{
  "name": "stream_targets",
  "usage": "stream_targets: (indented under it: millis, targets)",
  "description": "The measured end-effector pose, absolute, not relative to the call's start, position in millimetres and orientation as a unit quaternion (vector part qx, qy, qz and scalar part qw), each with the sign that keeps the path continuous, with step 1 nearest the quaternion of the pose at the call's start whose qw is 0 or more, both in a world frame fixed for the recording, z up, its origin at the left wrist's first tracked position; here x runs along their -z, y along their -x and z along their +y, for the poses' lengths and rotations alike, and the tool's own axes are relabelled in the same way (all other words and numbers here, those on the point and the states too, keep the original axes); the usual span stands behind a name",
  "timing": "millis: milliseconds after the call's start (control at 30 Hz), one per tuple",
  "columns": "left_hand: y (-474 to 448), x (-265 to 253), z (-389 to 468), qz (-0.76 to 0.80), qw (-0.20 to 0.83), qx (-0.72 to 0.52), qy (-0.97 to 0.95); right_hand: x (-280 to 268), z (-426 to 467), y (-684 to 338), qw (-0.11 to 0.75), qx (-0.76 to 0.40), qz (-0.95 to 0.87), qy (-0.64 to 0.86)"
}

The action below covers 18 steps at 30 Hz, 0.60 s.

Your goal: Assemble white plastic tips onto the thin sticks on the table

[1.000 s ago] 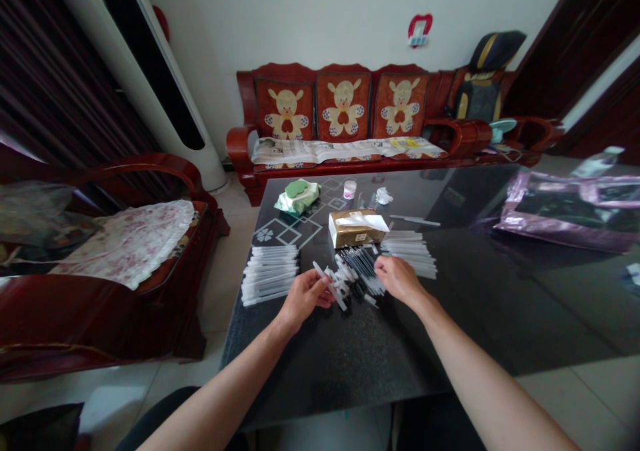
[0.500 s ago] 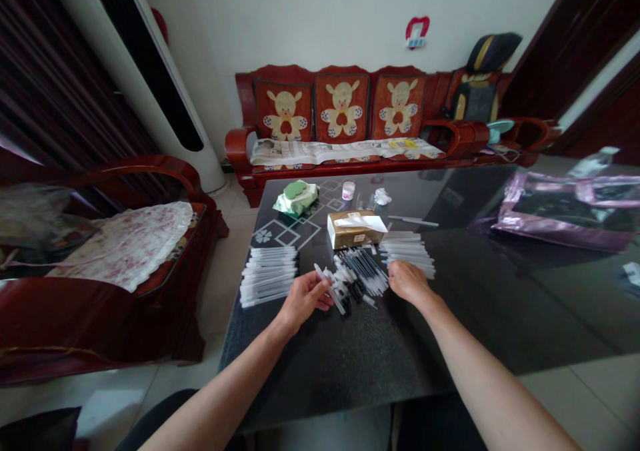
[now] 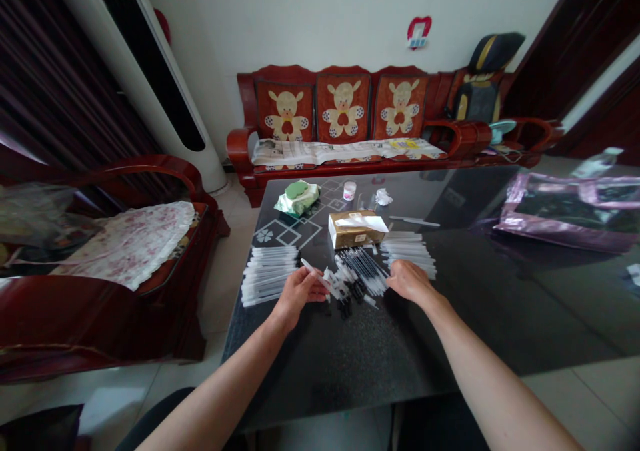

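Observation:
My left hand (image 3: pixel 300 290) is closed around a whitish pen barrel (image 3: pixel 316 273), held slantwise above the table. Beside it on the left lies a stack of white pens or barrels (image 3: pixel 270 274) with dark ends. Just right of that hand is a jumble of white and black pen caps and small parts (image 3: pixel 345 281). A bundle of dark pen refills (image 3: pixel 367 270) lies in the middle. My right hand (image 3: pixel 413 283) has its fingers pinched at the right edge of the refills; its fingertips are partly hidden. Behind it sits a pile of translucent barrels (image 3: pixel 410 248).
On the dark table (image 3: pixel 320 364) stand a gold tissue box (image 3: pixel 355 238), a green wipes pack (image 3: pixel 297 199), a small white tub (image 3: pixel 349 190) and crumpled tissue (image 3: pixel 383 196). A loose barrel (image 3: pixel 415 222) lies behind. At right is a pink-edged clear bag (image 3: pixel 565 234).
My left hand has shifted slightly left, and the barrel in it has swung to a flatter slant. My right hand has barely moved, staying by the refills.

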<state>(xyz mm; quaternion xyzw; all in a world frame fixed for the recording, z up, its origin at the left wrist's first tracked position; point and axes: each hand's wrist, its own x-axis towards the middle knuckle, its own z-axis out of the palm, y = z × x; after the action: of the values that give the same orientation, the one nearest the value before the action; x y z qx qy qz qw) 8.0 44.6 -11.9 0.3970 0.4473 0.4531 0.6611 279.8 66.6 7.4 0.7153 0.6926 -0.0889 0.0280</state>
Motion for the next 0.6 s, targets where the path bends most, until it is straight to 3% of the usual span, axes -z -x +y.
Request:
stream_targets:
  millis: [167,233,600]
  targets:
    - [2,13,54,0.457,0.651,-0.502,-0.339,-22,57,-275,-0.05,0.396,0.684,-0.611]
    - [7,12,59,0.455,0.64,-0.527,-0.324,-25,52,-269,-0.052,0.469,0.685,-0.555]
    - [19,7,68,0.462,0.607,-0.568,-0.31,-22,48,-258,-0.051,0.512,0.686,-0.514]
